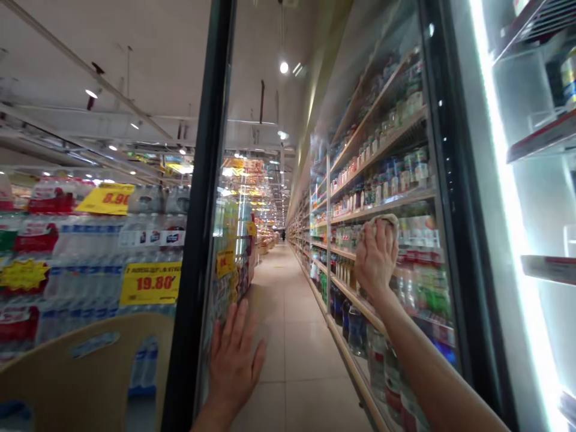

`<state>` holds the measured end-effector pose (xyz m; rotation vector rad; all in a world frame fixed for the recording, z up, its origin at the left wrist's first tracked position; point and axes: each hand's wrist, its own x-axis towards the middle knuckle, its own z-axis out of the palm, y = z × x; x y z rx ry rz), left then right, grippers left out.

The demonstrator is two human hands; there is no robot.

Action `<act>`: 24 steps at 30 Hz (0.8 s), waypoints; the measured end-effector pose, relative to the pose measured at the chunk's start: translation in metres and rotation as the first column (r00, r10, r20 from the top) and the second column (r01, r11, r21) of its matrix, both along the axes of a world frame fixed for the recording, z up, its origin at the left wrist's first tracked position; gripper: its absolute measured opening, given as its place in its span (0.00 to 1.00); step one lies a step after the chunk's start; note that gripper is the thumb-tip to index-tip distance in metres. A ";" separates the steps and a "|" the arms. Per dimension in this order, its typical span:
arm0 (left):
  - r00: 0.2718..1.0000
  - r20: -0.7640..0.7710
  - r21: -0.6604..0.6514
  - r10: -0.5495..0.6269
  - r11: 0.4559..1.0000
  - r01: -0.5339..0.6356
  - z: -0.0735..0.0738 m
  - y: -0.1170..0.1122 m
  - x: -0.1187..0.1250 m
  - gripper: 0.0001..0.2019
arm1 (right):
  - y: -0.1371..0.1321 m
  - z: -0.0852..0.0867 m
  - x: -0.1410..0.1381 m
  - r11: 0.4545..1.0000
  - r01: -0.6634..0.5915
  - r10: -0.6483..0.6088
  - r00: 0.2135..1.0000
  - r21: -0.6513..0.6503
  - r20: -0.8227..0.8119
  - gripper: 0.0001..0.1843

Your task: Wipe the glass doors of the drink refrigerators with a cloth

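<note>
Two hands up at a glass panel [288, 282]: left hand [234, 354] low, near the dark left frame [198, 216], grip spread flat, nothing in it, looks laid on the glass. Right hand [375, 258] higher, further right, grip bent over a pale cloth [392, 225]. Cloth sits against the right half of the panel, mostly hidden by fingers.

Risks, as judged: cloth looks bunched under the fingers, edge poking out above; a hard sideways rub could work it loose and leave skin dragging on glass. Left palm could leave prints, or slip if weight goes onto it. Panel looks like a cabinet door; uneven push from the hands could swing it. Going left, it might knock the beige chair back [90, 354]; going right, the lit cabinet's shelf edge [551, 268]. Right arm is well stretched, so pressure may fade higher up. Bottles [405, 171] show in the glass, reflected or behind, can't tell; smears are easy to miss against them. Cloth's dampness: can't tell.
</note>
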<state>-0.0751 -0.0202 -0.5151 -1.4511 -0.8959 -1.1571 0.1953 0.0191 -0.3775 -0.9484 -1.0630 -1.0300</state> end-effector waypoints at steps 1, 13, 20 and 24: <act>1.000 0.001 0.002 0.000 1.000 0.000 0.000 0.000 0.000 0.35 | -0.001 0.000 -0.009 1.000 -0.011 0.011 0.999 0.006 0.038 0.26; 1.000 0.008 -0.001 0.009 1.000 -0.009 -0.001 0.000 0.000 0.35 | 0.010 -0.022 0.072 0.998 0.016 -0.027 0.982 -0.058 -0.189 0.26; 0.997 0.060 0.022 -0.050 0.999 0.049 0.015 -0.010 0.016 0.34 | -0.009 -0.038 -0.035 0.983 -0.167 0.185 0.905 -0.079 0.382 0.29; 0.965 -0.091 0.037 -0.246 0.968 0.250 0.066 -0.009 0.078 0.29 | -0.019 -0.045 -0.064 0.845 -0.516 0.534 0.804 -0.141 0.260 0.30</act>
